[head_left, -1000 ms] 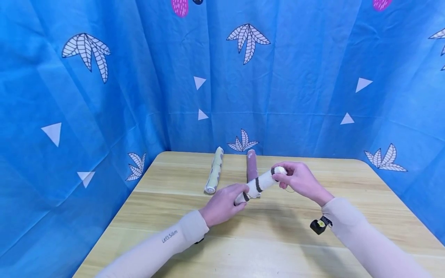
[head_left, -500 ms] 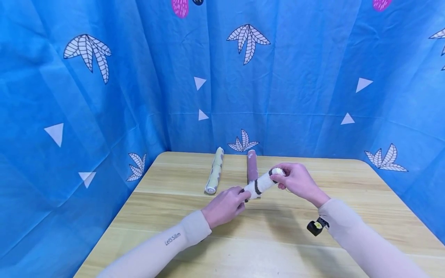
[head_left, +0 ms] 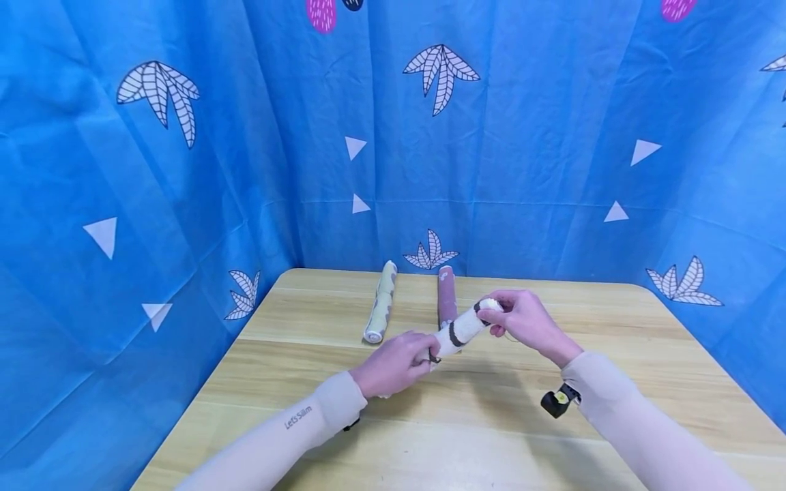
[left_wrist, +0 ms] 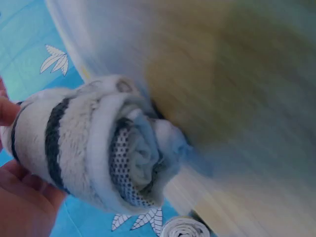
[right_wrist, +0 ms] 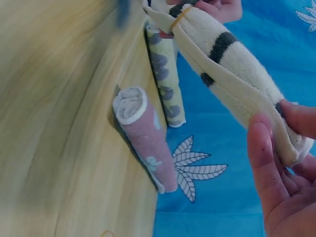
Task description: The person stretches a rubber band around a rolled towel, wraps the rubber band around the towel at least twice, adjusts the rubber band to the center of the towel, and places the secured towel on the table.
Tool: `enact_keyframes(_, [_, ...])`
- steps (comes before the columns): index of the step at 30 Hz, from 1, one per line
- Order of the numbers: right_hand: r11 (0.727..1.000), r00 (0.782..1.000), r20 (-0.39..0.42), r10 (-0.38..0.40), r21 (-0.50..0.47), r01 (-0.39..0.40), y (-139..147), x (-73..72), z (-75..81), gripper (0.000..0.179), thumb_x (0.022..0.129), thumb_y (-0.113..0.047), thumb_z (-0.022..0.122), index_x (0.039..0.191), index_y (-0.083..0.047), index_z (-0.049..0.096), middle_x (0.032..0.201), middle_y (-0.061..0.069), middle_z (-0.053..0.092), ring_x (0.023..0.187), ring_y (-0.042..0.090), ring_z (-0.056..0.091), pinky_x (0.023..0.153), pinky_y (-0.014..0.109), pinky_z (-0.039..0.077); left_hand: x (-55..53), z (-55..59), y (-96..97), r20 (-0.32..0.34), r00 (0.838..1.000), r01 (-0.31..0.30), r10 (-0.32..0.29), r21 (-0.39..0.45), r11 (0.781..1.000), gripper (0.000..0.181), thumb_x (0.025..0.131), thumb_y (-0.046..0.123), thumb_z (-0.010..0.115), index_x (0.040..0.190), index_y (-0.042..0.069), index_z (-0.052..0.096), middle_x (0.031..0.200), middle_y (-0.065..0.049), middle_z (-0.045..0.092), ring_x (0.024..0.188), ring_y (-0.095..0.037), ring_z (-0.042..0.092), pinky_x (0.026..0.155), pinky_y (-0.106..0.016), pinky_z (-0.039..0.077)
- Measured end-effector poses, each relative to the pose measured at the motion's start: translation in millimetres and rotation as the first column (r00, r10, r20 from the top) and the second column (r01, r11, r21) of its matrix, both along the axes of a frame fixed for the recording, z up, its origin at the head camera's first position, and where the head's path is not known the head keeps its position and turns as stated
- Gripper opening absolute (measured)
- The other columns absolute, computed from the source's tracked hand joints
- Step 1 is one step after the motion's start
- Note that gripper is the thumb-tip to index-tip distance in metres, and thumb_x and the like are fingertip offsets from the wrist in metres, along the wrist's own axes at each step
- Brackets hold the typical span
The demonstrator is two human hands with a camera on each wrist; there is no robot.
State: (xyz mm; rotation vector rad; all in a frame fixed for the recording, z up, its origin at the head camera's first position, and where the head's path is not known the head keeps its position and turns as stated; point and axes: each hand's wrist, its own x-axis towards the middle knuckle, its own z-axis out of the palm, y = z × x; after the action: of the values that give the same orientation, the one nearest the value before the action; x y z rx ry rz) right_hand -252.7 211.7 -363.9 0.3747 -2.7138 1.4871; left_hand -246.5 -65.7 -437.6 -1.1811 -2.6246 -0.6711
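A white rolled towel (head_left: pixel 464 328) with dark stripes is held slantwise above the table. My left hand (head_left: pixel 393 363) grips its lower, nearer end; my right hand (head_left: pixel 524 318) pinches the raised far end between thumb and fingers. In the right wrist view a thin tan rubber band (right_wrist: pixel 181 17) crosses the towel close to the left hand. The left wrist view looks into the spiral end of the white towel (left_wrist: pixel 136 155), where a bit of cloth sticks out; the left hand (left_wrist: pixel 27 197) is partly cut off there.
A mauve rolled towel (head_left: pixel 447 293) lies behind the held one, partly covered by it. Left of it is a yellow-green rolled towel (head_left: pixel 381 303) with grey spots. Both rest on the wooden table (head_left: pixel 295 341). Blue patterned curtain (head_left: pixel 522 136) surrounds the back and sides.
My left hand shifted slightly up and right, then back down and left along the towel's lower end. My right hand moved a little down and left, keeping its grip.
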Motion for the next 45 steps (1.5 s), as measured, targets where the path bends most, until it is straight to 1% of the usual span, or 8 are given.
enact_keyframes(5, [0.995, 1.0, 0.021, 0.011, -0.101, -0.009, -1, -3.7, 0.3, 0.042, 0.095, -0.024, 0.071, 0.125, 0.003, 0.063, 0.104, 0.019, 0.072, 0.077, 0.024, 0.071, 0.072, 0.034, 0.06, -1.6, 6.3, 3.0, 0.184, 0.982, -0.061, 0.039, 0.118, 0.991, 0.012, 0.095, 0.031, 0.068, 0.101, 0.03, 0.057, 0.102, 0.005, 0.064, 0.09, -0.011, 0.055, 0.077, -0.026, 0.048])
enact_keyframes(12, [0.98, 0.997, 0.041, 0.06, -0.19, -0.052, -5, -9.8, -3.3, 0.049, 0.099, -0.018, 0.065, 0.139, 0.006, 0.051, 0.118, 0.027, 0.066, 0.087, 0.028, 0.072, 0.077, 0.03, 0.06, -4.4, 10.0, 6.8, 0.383, 0.924, -0.086, -0.02, 0.259, 0.962, 0.015, 0.094, 0.021, 0.069, 0.099, 0.026, 0.056, 0.098, 0.004, 0.062, 0.088, -0.011, 0.058, 0.072, -0.025, 0.05])
enact_keyframes(20, [0.975, 0.999, 0.023, 0.049, -0.217, -0.043, -6, -15.3, -8.8, 0.059, 0.098, -0.014, 0.064, 0.151, -0.004, 0.04, 0.118, 0.03, 0.064, 0.092, 0.034, 0.072, 0.082, 0.036, 0.06, -6.2, 12.6, 7.7, 0.488, 0.872, -0.145, -0.044, 0.344, 0.928, 0.02, 0.093, 0.022, 0.072, 0.105, 0.024, 0.056, 0.101, 0.002, 0.063, 0.094, -0.016, 0.06, 0.075, -0.03, 0.055])
enact_keyframes(27, [0.989, 1.0, 0.022, 0.012, -0.148, -0.008, -3, -15.9, -13.9, 0.062, 0.1, -0.018, 0.062, 0.155, -0.009, 0.036, 0.124, 0.024, 0.064, 0.096, 0.033, 0.072, 0.082, 0.033, 0.06, -21.1, 12.7, 6.6, 0.489, 0.872, -0.244, 0.006, 0.423, 0.873, 0.026, 0.09, 0.015, 0.074, 0.106, 0.017, 0.053, 0.097, -0.004, 0.059, 0.088, -0.018, 0.057, 0.074, -0.032, 0.054])
enact_keyframes(31, [0.991, 0.999, 0.029, 0.013, -0.137, -0.009, 0, -14.6, -16.9, 0.058, 0.1, -0.017, 0.062, 0.152, -0.007, 0.04, 0.124, 0.024, 0.065, 0.093, 0.031, 0.071, 0.08, 0.031, 0.06, -34.8, 11.4, 6.4, 0.504, 0.858, -0.321, 0.096, 0.382, 0.867, 0.026, 0.09, 0.017, 0.073, 0.105, 0.018, 0.052, 0.098, -0.006, 0.061, 0.084, -0.017, 0.061, 0.07, -0.032, 0.055])
enact_keyframes(35, [0.992, 0.999, 0.033, 0.018, -0.126, -0.014, 3, -13.4, -20.1, 0.054, 0.099, -0.016, 0.062, 0.149, -0.004, 0.044, 0.124, 0.025, 0.065, 0.09, 0.03, 0.071, 0.08, 0.032, 0.06, -48.8, 11.1, 8.8, 0.531, 0.822, -0.409, 0.207, 0.297, 0.863, 0.027, 0.089, 0.021, 0.074, 0.104, 0.019, 0.052, 0.1, -0.008, 0.066, 0.079, -0.019, 0.066, 0.065, -0.033, 0.056])
enact_keyframes(43, [0.995, 0.999, 0.044, 0.025, -0.098, -0.02, 4, -14.3, -24.0, 0.046, 0.099, -0.015, 0.061, 0.143, -0.003, 0.051, 0.122, 0.023, 0.066, 0.088, 0.022, 0.07, 0.079, 0.032, 0.06, -76.9, 13.9, 19.8, 0.455, 0.785, -0.518, 0.42, 0.109, 0.849, 0.028, 0.087, 0.022, 0.076, 0.107, 0.014, 0.057, 0.108, -0.011, 0.066, 0.084, -0.021, 0.066, 0.066, -0.031, 0.055])
enact_keyframes(45, [0.995, 0.999, 0.046, 0.027, -0.1, -0.022, 4, -14.4, -24.4, 0.045, 0.099, -0.014, 0.061, 0.142, -0.003, 0.052, 0.121, 0.022, 0.066, 0.091, 0.026, 0.07, 0.079, 0.032, 0.06, -83.7, 14.7, 22.3, 0.443, 0.769, -0.542, 0.46, 0.07, 0.838, 0.028, 0.087, 0.021, 0.075, 0.107, 0.012, 0.058, 0.108, -0.011, 0.067, 0.085, -0.022, 0.066, 0.069, -0.033, 0.056])
